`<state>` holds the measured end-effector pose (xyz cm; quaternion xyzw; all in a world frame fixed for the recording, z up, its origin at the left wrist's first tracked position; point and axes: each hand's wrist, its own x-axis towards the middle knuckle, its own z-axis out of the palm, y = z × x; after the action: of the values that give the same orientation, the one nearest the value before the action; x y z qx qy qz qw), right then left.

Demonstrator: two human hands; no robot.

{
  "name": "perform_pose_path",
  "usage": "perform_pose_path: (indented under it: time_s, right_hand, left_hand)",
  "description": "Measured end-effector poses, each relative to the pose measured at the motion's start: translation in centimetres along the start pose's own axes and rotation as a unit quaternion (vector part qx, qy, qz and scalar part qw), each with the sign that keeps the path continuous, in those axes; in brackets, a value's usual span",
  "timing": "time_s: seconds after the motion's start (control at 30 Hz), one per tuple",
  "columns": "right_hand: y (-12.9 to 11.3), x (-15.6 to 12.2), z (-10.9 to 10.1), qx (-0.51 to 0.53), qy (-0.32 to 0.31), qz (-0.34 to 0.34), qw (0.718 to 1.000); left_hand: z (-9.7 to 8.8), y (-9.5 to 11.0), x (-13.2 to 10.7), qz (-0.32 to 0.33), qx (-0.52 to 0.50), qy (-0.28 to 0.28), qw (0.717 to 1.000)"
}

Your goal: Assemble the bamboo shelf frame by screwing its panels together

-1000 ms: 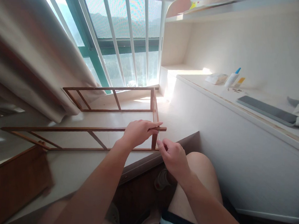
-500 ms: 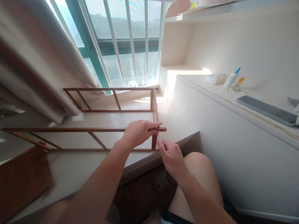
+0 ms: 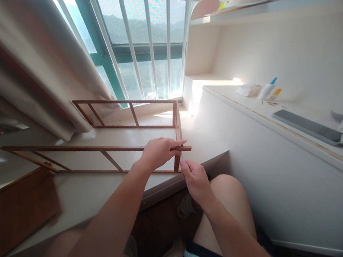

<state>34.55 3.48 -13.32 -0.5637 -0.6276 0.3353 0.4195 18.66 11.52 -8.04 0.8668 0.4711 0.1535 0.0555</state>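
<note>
A thin brown wooden frame [image 3: 104, 150] of rails and cross-struts lies on the pale platform by the window. My left hand [image 3: 157, 152] is closed round the near rail close to its right end, where it meets an upright. My right hand [image 3: 193, 177] is just below that joint, fingers pinched on a thin metal tool [image 3: 181, 156] that points up at the joint. My bare knee [image 3: 228, 196] is beside the right hand.
A barred window [image 3: 142, 43] and pale curtain [image 3: 31, 62] stand behind the frame. A brown board [image 3: 13, 207] lies at lower left. The white ledge [image 3: 249, 122] at right carries a dark flat slab [image 3: 306, 127], a tube [image 3: 266, 89], packets and cloth.
My right hand has crept slightly up and left toward the joint. The left hand and frame have stayed still.
</note>
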Motion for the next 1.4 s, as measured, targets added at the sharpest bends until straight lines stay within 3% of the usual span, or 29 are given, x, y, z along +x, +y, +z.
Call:
perform_pose_path:
  time_s: [0.37, 0.7, 1.03, 1.4]
  right_hand:
    - [0.5, 0.2, 0.4, 0.054, 0.000, 0.012, 0.998]
    - [0.9, 0.2, 1.4, 0.186, -0.014, 0.041, 0.982]
    - [0.9, 0.1, 2.2, 0.363, -0.050, 0.093, 0.926]
    - [0.7, 0.0, 3.1, 0.483, -0.054, 0.111, 0.867]
  left_hand:
    - [0.3, 0.1, 0.0, -0.005, 0.011, 0.016, 1.000]
    - [0.3, 0.2, -0.1, -0.005, 0.021, 0.021, 1.000]
    - [0.1, 0.3, 0.0, -0.012, 0.010, 0.014, 1.000]
    - [0.1, 0.5, 0.0, -0.012, 0.008, 0.012, 1.000]
